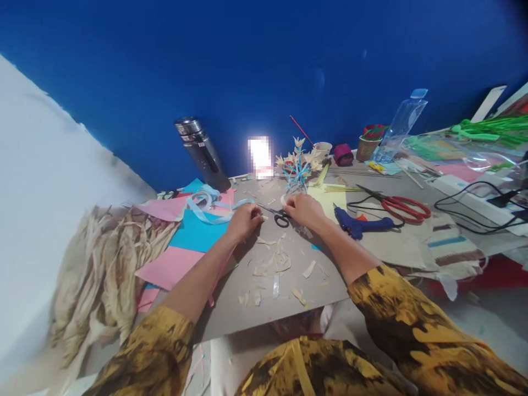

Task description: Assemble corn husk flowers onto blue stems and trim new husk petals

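My left hand is closed in a pinch above the table, a small pale scrap showing at its fingertips; what lies inside the fingers is hidden. My right hand pinches a cream-coloured strip that curls up beside the thumb. Between both hands lies a small pair of black-handled scissors, its blades toward my left hand. Just beyond my right hand stands a bunch of cream dried-husk flowers with blue-wrapped stems. Pale husk scraps are scattered nearer to me.
Dried husks, coloured paper and light-blue ribbon lie left, before a dark flask. On the right are a blue glue gun, red-handled scissors, a plastic bottle and a power strip with black cables.
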A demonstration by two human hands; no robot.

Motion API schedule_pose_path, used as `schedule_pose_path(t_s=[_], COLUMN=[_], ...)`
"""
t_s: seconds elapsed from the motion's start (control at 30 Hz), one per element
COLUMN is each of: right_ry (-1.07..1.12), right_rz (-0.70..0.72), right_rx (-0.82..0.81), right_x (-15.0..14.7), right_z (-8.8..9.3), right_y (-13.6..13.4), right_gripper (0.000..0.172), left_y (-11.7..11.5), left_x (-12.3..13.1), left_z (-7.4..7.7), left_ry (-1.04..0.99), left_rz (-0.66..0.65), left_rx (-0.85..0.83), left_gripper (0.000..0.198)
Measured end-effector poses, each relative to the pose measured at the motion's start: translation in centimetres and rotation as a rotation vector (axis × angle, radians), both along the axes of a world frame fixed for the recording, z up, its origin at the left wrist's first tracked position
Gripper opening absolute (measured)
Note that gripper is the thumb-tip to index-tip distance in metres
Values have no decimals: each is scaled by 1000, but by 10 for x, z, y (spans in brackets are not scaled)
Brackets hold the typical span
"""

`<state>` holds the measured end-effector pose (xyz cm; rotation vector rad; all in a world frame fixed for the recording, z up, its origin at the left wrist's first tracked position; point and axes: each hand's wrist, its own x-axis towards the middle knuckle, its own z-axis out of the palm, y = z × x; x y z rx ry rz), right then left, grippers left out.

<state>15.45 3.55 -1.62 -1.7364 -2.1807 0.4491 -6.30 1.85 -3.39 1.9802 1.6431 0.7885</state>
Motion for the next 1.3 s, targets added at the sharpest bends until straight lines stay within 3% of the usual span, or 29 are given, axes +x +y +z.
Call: schedule_pose_path(t_s=[0.23, 0.47, 0.67, 0.77, 0.9, 0.97, 1.03, 1.1, 1.2, 1.3], right_ry=[-6, 68, 213, 391, 384, 414, 438, 437, 463, 486], right_rz=[-60, -157, -130, -24, 24, 63, 106, 104, 137, 207], right_rx=[-13, 22, 10, 6, 158, 149, 73, 99, 180, 243], right_x=[6, 20, 25, 26, 33, 42, 53, 64, 77, 82], right_z=[0, 5, 13, 37, 59, 49, 25, -3, -35, -46], right_y=[5, 12, 13, -6, -61, -90, -112, -125, -135, -140], right_gripper=[24, 18, 18, 23, 25, 25, 28, 28, 26, 22], left_y=[-1, -14, -16, -18, -24, -24, -19, -7, 21, 53], left_x=[4, 1, -2, -1, -7, -10, -11, -9, 2, 18], left_z=[0, 11, 28, 42, 64, 73, 78, 80, 76, 64], left_ry=[-13, -471, -627, -625, -578, -591, -607, -609, -554, -478], left_rz=[-1, 96, 152, 129, 133, 155, 175, 181, 175, 149], left_rx=[-12, -141, -179, -201, -198, -203, -217, -230, -236, -261], left_gripper=[10, 11, 23, 23, 21, 23, 25, 26, 22, 19])
